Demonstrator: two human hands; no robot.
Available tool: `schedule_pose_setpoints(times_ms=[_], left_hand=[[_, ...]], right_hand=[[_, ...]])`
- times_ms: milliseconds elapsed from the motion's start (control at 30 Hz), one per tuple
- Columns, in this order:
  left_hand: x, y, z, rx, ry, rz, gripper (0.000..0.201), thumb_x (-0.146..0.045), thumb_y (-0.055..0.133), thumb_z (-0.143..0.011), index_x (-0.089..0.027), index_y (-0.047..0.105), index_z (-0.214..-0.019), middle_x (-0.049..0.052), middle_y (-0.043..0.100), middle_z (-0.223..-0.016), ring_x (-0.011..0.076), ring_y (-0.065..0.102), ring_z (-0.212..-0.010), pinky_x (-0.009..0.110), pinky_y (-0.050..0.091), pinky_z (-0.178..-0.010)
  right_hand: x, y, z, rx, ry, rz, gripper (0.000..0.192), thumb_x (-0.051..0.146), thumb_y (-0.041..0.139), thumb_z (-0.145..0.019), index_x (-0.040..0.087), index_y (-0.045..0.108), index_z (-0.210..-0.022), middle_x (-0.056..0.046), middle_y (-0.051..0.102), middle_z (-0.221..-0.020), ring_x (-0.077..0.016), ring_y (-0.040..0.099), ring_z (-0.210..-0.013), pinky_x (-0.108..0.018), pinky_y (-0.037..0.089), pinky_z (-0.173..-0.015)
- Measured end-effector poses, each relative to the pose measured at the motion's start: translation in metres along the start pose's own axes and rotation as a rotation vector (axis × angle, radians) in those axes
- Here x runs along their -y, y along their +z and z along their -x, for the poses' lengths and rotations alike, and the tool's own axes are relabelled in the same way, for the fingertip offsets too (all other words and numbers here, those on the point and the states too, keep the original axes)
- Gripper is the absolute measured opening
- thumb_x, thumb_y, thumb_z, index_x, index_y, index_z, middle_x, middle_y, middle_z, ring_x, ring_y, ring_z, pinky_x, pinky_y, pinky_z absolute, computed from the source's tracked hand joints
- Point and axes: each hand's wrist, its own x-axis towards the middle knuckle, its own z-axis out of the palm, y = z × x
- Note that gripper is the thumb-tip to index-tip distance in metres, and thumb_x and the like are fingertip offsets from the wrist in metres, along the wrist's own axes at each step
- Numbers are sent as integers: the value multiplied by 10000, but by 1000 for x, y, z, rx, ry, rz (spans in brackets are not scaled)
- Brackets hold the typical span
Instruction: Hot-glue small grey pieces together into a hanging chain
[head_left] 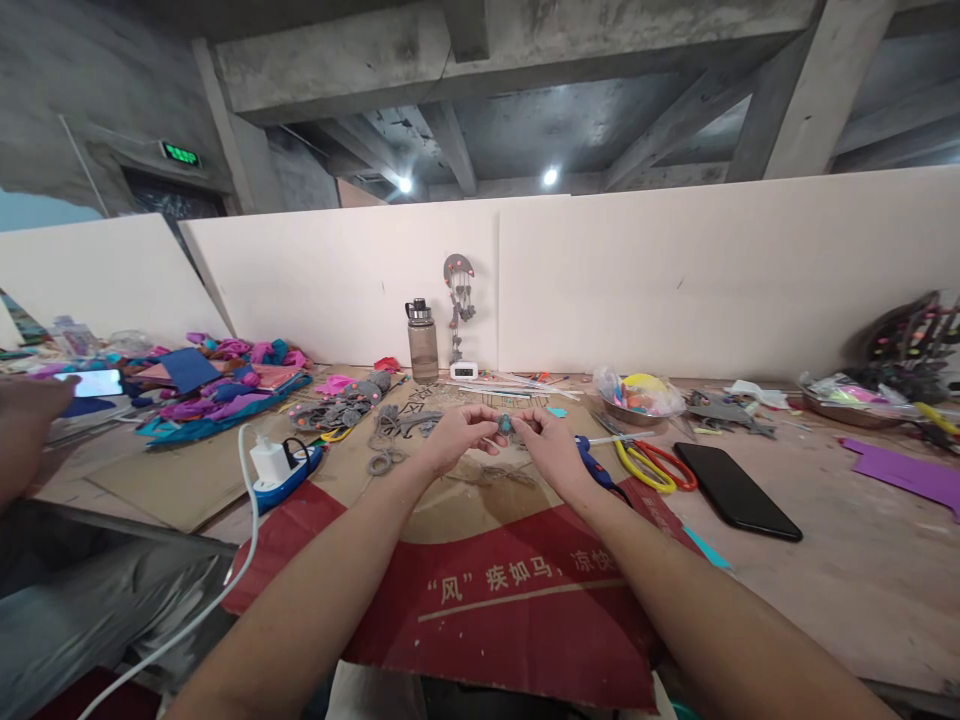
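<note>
At nine o'clock, another person's hand (26,415) rests near a lit white phone (94,382) at the far left edge of the worn, dusty surface (862,560). Toward ten o'clock lies a heap of purple, pink and teal fabric scraps (225,385), and just right of it a white charger plugged into a blue power strip (281,468), its white cable running down toward seven o'clock.

At the centre, over a flattened brown-and-red cardboard sheet (495,590), the person's left hand (454,435) and right hand (551,445) meet. Both are closed in a fingertip pinch on a small round grey-and-teal felt piece (505,425), held just above the cardboard between the two hands. Grey felt cut-outs (390,435) lie just left of the left hand.

By my reading, the step in hand is fine assembly of that small piece, pressing or joining parts with the fingertips. The next move would call for a steady pinch and careful alignment.

At two o'clock sit a blue-handled tool (596,468), yellow-and-red-handled scissors (652,465) and a black smartphone (736,490). At twelve o'clock stands a smoky translucent water bottle (422,342).
</note>
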Motion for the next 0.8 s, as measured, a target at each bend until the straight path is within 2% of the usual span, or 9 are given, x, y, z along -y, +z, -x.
schedule_pose_setpoints(times_ms=[100, 233, 467, 700, 800], left_hand=[[-1, -1, -1, -48, -6, -47, 220, -246, 662, -691, -105, 627, -856, 60, 636, -774, 138, 623, -659, 238, 484, -537], [1, -3, -3, -118, 15, -117, 192, -257, 646, -693, -115, 640, -823, 32, 605, -665, 102, 566, -571, 192, 409, -461], [9, -8, -5, -18, 61, -197, 187, -292, 637, -739, -115, 618, -797, 25, 622, -600, 91, 552, -513, 220, 460, -515], [7, -3, -6, -136, -8, -21, 193, -256, 686, -710, -104, 578, -759, 27, 626, -596, 101, 594, -526, 245, 507, -556], [6, -3, -7, -180, -17, 33, 205, -252, 703, -698, -101, 575, -753, 27, 632, -614, 99, 600, -529, 251, 519, -573]], right_hand=[[-1, 0, 0, 11, -26, 36, 221, 388, 503, -776, 190, 588, -731, 1, 540, -630, -142, 441, -574, -269, 346, -556], [0, -2, 1, 18, -116, 134, 170, 326, 491, -802, 197, 572, -726, -12, 549, -662, -155, 460, -613, -285, 354, -596], [3, -3, 3, 45, -168, 211, 132, 284, 496, -818, 198, 577, -759, -29, 567, -731, -169, 483, -694, -295, 358, -656], [5, -1, 3, 43, -140, 86, 244, 322, 516, -798, 175, 545, -991, 11, 478, -687, -156, 460, -642, -283, 379, -612], [4, 0, 3, 53, -126, 30, 254, 316, 502, -803, 185, 500, -1020, 20, 468, -686, -156, 468, -639, -281, 388, -607]])
